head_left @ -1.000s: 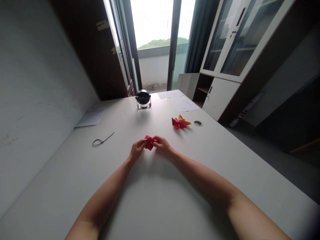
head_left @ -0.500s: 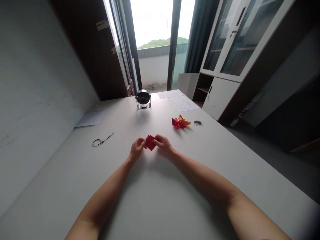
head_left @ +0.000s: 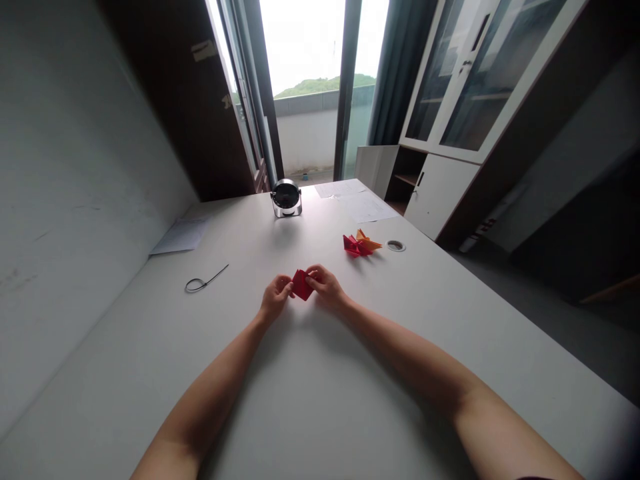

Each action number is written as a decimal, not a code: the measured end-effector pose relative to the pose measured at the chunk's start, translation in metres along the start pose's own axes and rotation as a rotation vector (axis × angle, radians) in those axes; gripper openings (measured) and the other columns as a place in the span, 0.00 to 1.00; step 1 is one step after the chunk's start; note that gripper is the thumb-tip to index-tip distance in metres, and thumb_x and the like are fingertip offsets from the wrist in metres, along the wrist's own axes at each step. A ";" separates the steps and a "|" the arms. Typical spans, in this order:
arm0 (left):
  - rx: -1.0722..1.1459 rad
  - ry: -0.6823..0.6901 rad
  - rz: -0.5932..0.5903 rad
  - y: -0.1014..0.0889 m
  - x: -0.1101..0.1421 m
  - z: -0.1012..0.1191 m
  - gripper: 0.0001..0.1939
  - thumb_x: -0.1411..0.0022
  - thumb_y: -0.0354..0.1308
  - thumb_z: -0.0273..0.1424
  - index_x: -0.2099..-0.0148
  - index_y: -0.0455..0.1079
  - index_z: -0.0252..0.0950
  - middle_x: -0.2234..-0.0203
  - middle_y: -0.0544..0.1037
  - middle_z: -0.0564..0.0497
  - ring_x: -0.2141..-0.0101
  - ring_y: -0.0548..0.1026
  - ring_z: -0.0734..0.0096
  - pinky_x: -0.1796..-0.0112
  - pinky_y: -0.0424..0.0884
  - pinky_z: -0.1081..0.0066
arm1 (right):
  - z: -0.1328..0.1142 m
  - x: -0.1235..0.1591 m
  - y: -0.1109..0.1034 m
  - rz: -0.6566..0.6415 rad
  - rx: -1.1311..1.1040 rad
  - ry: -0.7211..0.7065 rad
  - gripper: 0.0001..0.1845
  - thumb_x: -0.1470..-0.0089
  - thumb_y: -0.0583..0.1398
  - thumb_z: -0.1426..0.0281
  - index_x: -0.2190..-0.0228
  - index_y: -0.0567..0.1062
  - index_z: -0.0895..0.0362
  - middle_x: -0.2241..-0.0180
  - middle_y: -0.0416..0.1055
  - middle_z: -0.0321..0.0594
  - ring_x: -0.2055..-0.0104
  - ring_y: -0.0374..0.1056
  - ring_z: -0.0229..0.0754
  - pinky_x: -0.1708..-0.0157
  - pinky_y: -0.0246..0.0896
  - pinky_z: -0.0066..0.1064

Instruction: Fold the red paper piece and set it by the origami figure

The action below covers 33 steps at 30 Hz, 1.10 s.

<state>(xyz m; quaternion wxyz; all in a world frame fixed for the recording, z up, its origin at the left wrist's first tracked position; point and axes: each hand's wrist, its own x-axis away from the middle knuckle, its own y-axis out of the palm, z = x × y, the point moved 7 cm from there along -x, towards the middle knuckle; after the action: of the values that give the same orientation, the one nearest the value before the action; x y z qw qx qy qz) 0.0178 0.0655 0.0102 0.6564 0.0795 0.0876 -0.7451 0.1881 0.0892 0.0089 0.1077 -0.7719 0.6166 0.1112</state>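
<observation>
A small folded piece of red paper (head_left: 302, 285), roughly diamond-shaped, is held over the middle of the white table (head_left: 300, 393). My left hand (head_left: 277, 293) pinches its left corner between thumb and fingers. On the other side my right hand (head_left: 324, 285) grips its right edge, the thumb lying on the front face. The fingers behind the paper are partly hidden. Beyond my right hand lie folded paper pieces, red ones (head_left: 356, 247) and an orange one (head_left: 369, 241), close together.
A black cable tie (head_left: 197, 285) lies looped at the left. Farther back stands a round black device on a silver stand (head_left: 287, 199). Paper sheets (head_left: 373, 208) lie at the far right and another sheet (head_left: 180, 236) by the wall. A white ring (head_left: 396, 246) sits near the right edge.
The red paper has turned slightly in my hands, and the fingers of my right hand have shifted a little up and left. My left hand stays almost in place.
</observation>
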 end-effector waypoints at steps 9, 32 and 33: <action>-0.025 -0.014 -0.025 0.000 0.001 0.001 0.16 0.38 0.60 0.39 0.53 0.68 0.35 0.71 0.77 0.51 0.74 0.75 0.73 0.69 0.71 0.71 | 0.003 -0.001 -0.001 -0.002 0.033 0.018 0.13 0.46 0.61 0.62 0.60 0.71 0.55 0.72 0.73 0.35 0.70 0.69 0.39 0.70 0.64 0.29; -0.265 -0.050 -0.058 0.006 0.006 0.006 0.14 0.37 0.56 0.37 0.53 0.74 0.37 0.72 0.79 0.51 0.70 0.77 0.69 0.67 0.72 0.72 | -0.006 0.001 0.003 -0.053 0.072 0.083 0.13 0.46 0.61 0.60 0.64 0.73 0.57 0.73 0.73 0.36 0.71 0.68 0.38 0.73 0.63 0.27; -0.274 -0.052 -0.057 0.006 0.006 0.006 0.14 0.37 0.56 0.37 0.53 0.74 0.37 0.73 0.79 0.51 0.70 0.77 0.69 0.67 0.71 0.72 | -0.005 0.001 0.003 -0.053 0.078 0.085 0.13 0.46 0.61 0.60 0.64 0.73 0.57 0.72 0.74 0.36 0.71 0.68 0.38 0.73 0.63 0.27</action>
<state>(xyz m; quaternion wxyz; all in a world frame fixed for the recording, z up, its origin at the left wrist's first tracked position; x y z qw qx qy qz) 0.0227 0.0580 0.0145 0.6419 -0.0329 0.1737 -0.7461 0.1861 0.0858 0.0133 0.1141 -0.7872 0.6039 0.0514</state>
